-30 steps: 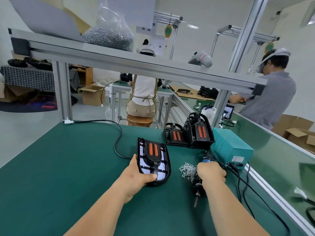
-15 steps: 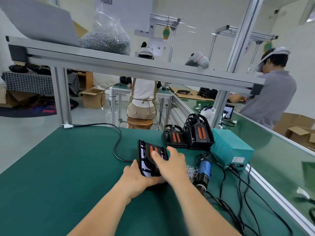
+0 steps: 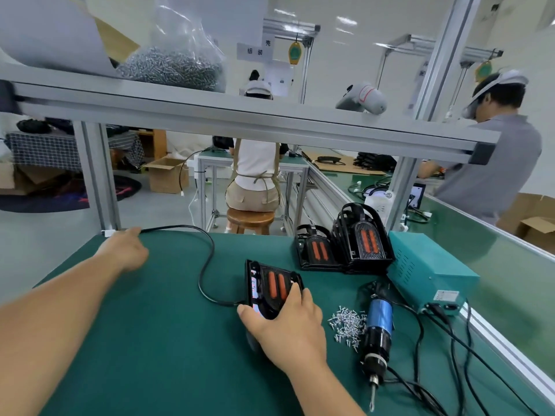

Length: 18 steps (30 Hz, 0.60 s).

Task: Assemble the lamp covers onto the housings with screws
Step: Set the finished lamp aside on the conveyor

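Observation:
A black lamp housing point(image 3: 271, 285) with two orange strips on its cover stands tilted on its edge on the green mat. My right hand point(image 3: 288, 325) grips its near end, thumb on the left side and fingers over the right. My left hand point(image 3: 126, 250) is stretched to the far left corner and lies over the lamp's black cable point(image 3: 207, 265); whether it holds the cable is hidden. A pile of small silver screws point(image 3: 348, 324) lies right of the lamp. Beside it the blue and black electric screwdriver point(image 3: 378, 328) lies flat on the mat.
Two more black lamps point(image 3: 363, 244) stand stacked at the back right next to a teal power box point(image 3: 429, 274) with cables running forward. An aluminium shelf beam point(image 3: 240, 121) crosses overhead with a bag of screws point(image 3: 171, 64). Two people work at benches behind.
My right hand left the screwdriver on the mat and took hold of the lamp. My left hand let go of the lamp and moved to the cable at the far left corner.

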{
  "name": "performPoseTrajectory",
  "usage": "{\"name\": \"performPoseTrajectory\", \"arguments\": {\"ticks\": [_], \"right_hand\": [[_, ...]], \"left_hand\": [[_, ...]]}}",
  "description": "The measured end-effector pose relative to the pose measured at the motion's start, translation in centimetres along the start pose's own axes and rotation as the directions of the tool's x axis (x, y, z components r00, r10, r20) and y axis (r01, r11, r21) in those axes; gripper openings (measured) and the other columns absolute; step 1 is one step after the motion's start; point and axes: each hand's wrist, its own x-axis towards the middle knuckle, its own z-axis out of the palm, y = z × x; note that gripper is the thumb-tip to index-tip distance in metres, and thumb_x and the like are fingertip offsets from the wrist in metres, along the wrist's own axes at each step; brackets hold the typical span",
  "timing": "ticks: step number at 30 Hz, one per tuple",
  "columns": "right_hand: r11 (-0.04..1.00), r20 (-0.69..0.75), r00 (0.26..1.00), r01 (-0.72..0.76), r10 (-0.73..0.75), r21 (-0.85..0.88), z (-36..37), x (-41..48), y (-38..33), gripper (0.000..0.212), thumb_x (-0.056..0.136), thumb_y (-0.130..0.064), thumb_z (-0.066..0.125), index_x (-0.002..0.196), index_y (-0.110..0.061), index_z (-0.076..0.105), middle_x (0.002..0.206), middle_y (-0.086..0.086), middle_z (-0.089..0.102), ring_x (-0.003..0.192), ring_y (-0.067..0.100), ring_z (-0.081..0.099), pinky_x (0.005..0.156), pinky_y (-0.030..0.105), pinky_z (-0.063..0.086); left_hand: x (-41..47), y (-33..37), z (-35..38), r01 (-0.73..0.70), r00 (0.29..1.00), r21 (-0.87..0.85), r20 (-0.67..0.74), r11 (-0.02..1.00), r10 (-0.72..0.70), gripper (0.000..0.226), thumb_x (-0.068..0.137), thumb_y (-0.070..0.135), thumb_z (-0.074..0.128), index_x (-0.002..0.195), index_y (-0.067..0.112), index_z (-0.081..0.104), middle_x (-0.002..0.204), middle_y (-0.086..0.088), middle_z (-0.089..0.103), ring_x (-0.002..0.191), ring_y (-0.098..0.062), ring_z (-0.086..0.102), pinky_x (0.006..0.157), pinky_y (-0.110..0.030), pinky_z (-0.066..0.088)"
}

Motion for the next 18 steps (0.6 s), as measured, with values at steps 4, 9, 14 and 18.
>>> {"name": "performPoseTrajectory", "arguments": {"ticks": [4, 9, 14, 18], "right_hand": [[1.0, -0.017, 1.0, -0.004, 0.004, 0.016, 0.0, 0.1, 0.1, 0.122, 0.064, -0.088, 0.049, 0.158, -0.021, 0.01, 0.165, 0.0, 0.009, 0.149, 0.022, 0.011, 0.118, 0.041, 0.025], [1.0, -0.022, 1.0, -0.004, 0.004, 0.01, 0.1, 0.0, 0.0, 0.121, 0.064, -0.087, 0.051, 0.158, -0.021, 0.01, 0.166, -0.002, 0.008, 0.15, 0.022, 0.011, 0.118, 0.04, 0.023], [1.0, -0.024, 1.0, -0.002, 0.003, 0.012, 0.1, 0.1, 0.1, 0.122, 0.065, -0.087, 0.051, 0.158, -0.02, 0.009, 0.166, 0.0, 0.008, 0.15, 0.022, 0.01, 0.118, 0.04, 0.023], [1.0, -0.032, 0.999, 0.001, -0.001, 0.022, 0.2, 0.1, 0.2, 0.121, 0.065, -0.086, 0.052, 0.158, -0.02, 0.01, 0.166, 0.0, 0.008, 0.15, 0.022, 0.011, 0.118, 0.04, 0.023]], "left_hand": [[0.0, 3.8, 3.2, -0.119, 0.986, -0.053, 0.113, 0.991, 0.125, 0.048, 0.101, 0.025, 0.052, 0.148, 0.019, 0.045, 0.146, -0.012, 0.052, 0.13, -0.031, 0.052, 0.104, -0.031, 0.039], [-0.4, 7.7, 7.9, -0.15, 0.981, 0.088, 0.139, 0.985, 0.137, 0.054, 0.097, 0.036, 0.058, 0.14, 0.006, 0.048, 0.144, -0.014, 0.052, 0.132, -0.031, 0.048, 0.104, -0.034, 0.039], [-1.3, 8.5, 8.7, -0.144, 0.985, 0.138, 0.111, 0.98, 0.129, 0.008, 0.089, 0.004, 0.05, 0.095, 0.007, 0.054, 0.116, -0.016, 0.063, 0.1, -0.03, 0.057, 0.075, -0.03, 0.042], [-1.8, 7.9, 7.7, -0.153, 0.978, 0.074, 0.153, 0.986, 0.14, 0.023, 0.088, 0.002, 0.048, 0.101, 0.001, 0.067, 0.114, -0.014, 0.068, 0.107, -0.031, 0.062, 0.085, -0.031, 0.049]]}}
